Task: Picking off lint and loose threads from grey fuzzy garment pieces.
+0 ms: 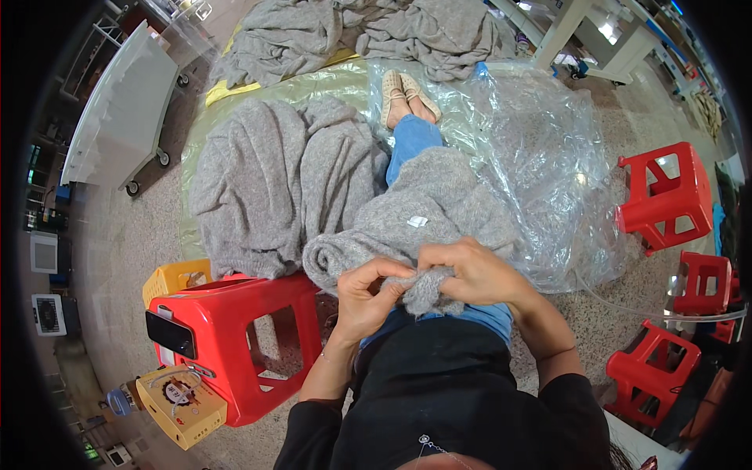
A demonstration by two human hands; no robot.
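Across my lap lies a grey knitted garment [446, 188] with a small white tag on it. My left hand [370, 294] pinches its gathered near edge between thumb and fingers. Close beside it, my right hand [474, 270] is closed on the same bunched edge, knuckles up. A little fold of knit sticks out between the two hands. Whether a small tool or thread sits between the fingertips is too small to tell. To the left, a heap of grey knitwear [266, 180] touches the garment on my lap.
At my left stands a red plastic stool [235, 345] with a phone [171, 334] and a yellow box [182, 403] by it. Plastic sheeting [540, 172] covers the floor ahead, with more grey knitwear [423, 35] beyond. Several red stools [670, 196] stand at right; a wheeled white cart [121, 110] is far left.
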